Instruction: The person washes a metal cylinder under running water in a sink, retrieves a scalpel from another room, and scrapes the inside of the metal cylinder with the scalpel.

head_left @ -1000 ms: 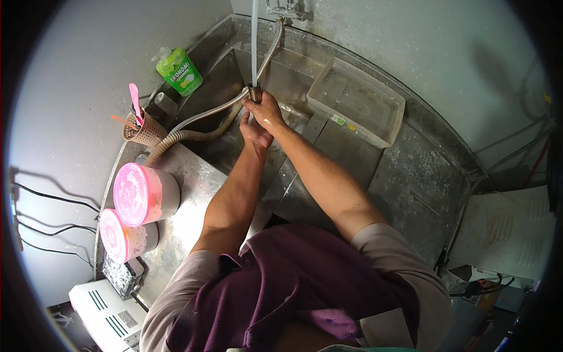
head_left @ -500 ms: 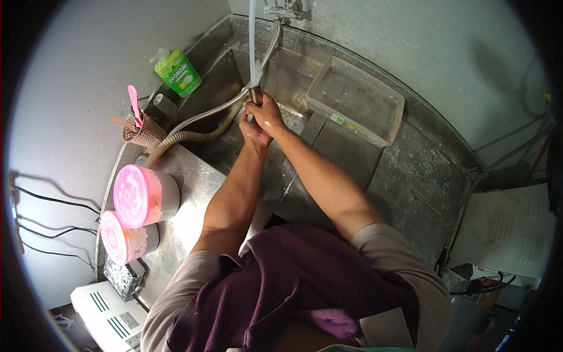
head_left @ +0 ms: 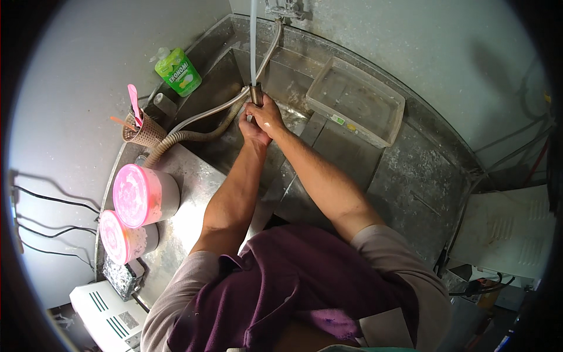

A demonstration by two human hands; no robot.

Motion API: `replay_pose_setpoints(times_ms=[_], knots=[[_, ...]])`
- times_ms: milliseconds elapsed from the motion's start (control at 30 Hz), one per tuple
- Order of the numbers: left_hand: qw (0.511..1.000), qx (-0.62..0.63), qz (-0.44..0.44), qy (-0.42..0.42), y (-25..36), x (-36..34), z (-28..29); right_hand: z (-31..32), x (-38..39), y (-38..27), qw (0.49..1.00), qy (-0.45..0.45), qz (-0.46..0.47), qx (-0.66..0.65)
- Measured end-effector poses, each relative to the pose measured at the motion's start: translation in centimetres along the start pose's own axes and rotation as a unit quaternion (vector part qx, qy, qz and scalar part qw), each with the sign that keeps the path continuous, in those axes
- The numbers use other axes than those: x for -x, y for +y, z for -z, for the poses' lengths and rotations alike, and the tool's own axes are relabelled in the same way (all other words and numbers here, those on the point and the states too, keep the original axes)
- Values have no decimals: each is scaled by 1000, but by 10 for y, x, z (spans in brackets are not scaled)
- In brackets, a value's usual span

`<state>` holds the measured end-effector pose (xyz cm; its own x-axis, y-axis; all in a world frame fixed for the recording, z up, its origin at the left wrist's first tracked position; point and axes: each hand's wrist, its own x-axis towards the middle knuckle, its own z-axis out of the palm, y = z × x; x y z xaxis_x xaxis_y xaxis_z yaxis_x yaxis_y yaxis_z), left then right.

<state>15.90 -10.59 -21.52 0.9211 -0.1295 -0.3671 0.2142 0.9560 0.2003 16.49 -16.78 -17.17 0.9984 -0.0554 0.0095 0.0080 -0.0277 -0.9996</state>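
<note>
A stream of water [head_left: 253, 44] falls straight into the top of a narrow metal cylinder [head_left: 256, 95] above the sink basin. My right hand [head_left: 268, 115] is wrapped round the cylinder from the right, with a white fleck on its back. Palm up and fingers curled, my left hand [head_left: 253, 130] closes round the lower part, just below and left of my right hand. The cylinder's lower end is hidden by both hands. The metal sink [head_left: 214, 138] surrounds them, and a braided hose [head_left: 220, 108] with a ribbed drain hose [head_left: 193, 136] runs close to the left.
A clear plastic tray [head_left: 358, 100] rests at the right back of the sink. Along the left stand a green soap bottle [head_left: 179, 73], a perforated cup with utensils [head_left: 149, 134] and two pink-lidded tubs [head_left: 132, 196] [head_left: 117, 237]. The tap [head_left: 284, 10] is on the back wall.
The water splashed at the cylinder's rim before and now runs smoothly into its top. Both hands have stayed in almost the same place.
</note>
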Motion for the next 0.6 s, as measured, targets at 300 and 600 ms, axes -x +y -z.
replay_pose_setpoints(times_ms=[300, 600], knots=[[998, 43, 17, -52, -9, -4, 7, 7, -4, 10, 997, 2, 19, 72], [998, 48, 30, -24, -5, 0, 0, 3, -8, 10, 999, 14, 15, 30]])
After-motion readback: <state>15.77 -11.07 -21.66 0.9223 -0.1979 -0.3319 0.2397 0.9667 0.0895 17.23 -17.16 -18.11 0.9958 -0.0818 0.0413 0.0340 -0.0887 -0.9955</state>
